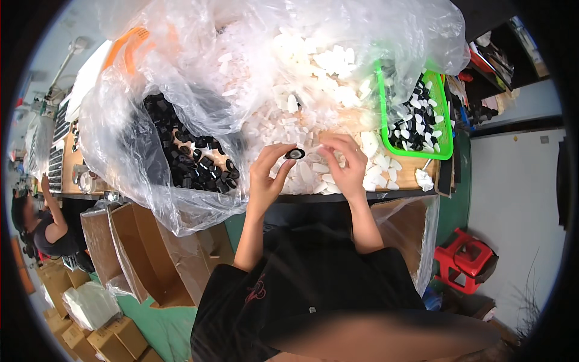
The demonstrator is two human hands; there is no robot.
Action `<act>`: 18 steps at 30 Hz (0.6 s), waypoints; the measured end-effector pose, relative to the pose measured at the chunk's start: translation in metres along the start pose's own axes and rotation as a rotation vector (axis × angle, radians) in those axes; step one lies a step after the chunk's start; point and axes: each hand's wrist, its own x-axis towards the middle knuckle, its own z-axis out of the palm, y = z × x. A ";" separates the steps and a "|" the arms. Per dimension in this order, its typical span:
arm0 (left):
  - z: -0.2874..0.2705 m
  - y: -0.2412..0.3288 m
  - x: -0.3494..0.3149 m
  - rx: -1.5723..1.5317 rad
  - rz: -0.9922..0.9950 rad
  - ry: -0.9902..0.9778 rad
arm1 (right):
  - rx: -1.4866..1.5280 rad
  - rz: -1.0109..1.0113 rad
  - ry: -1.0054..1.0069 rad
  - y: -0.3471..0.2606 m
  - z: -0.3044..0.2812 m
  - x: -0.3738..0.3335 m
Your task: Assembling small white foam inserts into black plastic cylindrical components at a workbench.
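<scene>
Left grip (269, 171) pinches a round black piece (295, 154), likely light, stiff, best held by its rim; right grip (348, 164): closure, contents unclear.

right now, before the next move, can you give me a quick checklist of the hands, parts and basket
1. Black part gripped: ok, pinched between the left hand's thumb and finger.
2. Right hand holding a piece: cannot tell, its fingertips blend into the pale background.
3. White pieces close by: ok, lying loose around and below the hands.
4. Pile of black parts exposed: ok, seen through the bag's opening on the left.
5. Green basket uncovered: not ok, clear plastic hangs over its far left part.
</scene>
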 end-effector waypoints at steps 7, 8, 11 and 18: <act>0.010 0.010 0.004 0.088 0.157 -0.005 | -0.080 -0.261 -0.023 -0.004 0.002 -0.003; 0.010 0.010 0.004 0.089 0.157 -0.005 | -0.070 -0.246 -0.060 -0.003 0.003 -0.005; 0.010 0.009 0.003 0.090 0.169 0.002 | -0.082 -0.222 -0.132 -0.007 0.003 -0.004; 0.009 0.007 0.004 0.171 0.245 0.017 | -0.184 -0.256 -0.229 -0.013 -0.002 0.001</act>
